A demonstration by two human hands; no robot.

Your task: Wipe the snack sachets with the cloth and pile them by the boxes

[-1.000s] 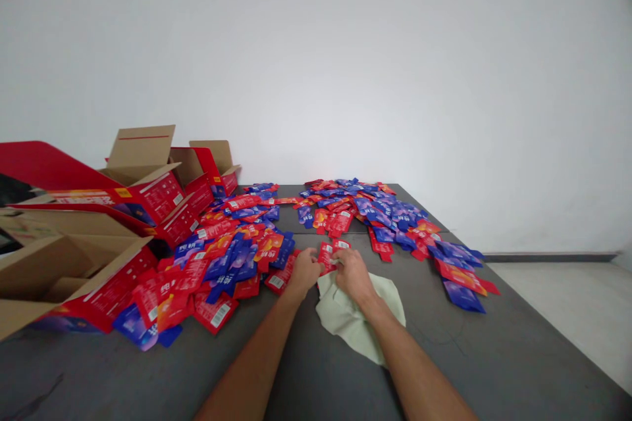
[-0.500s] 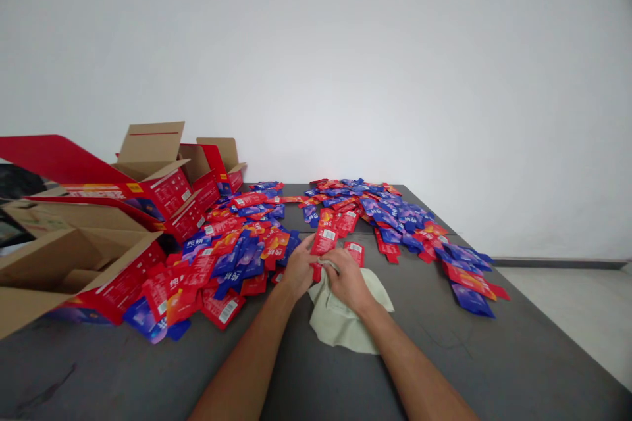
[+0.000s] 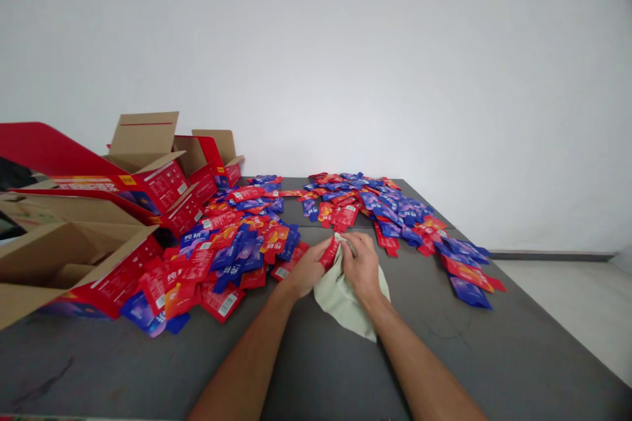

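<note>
Red packet [image 3: 330,254] is located near the middle of the table [image 3: 320,368], raised in the left hand [image 3: 309,268], against the bunched top of a pale green cloth [image 3: 345,299]. By size, the white wall [image 3: 355,72] is largest and stands behind the far edge. The table is dark grey, with a seam running across it toward the far edge and dark marks on its surface near the near left corner. Pale floor [image 3: 557,289] shows beyond the right edge.

Several open cardboard boxes [image 3: 123,276], red outside and brown inside, stand along the left edge, flaps raised or folded outward. A left heap [image 3: 232,253] of red, orange and blue packets lies beside them, overlapping, and extends toward the far edge. A right heap [image 3: 390,207] of like packets extends from the far edge down along the right edge; a blue packet [image 3: 471,293] lies at its near end.

The cloth is gathered at its upper end and fans out toward the near edge. Hands are noted as follows: the left is closed around the red packet, which protrudes toward the cloth; the right hand [image 3: 361,263] grips the gathered cloth, fingers bent. A barcoded packet [image 3: 289,264] lies just beside the left hand. Lettering on the held packet is too small to read.
</note>
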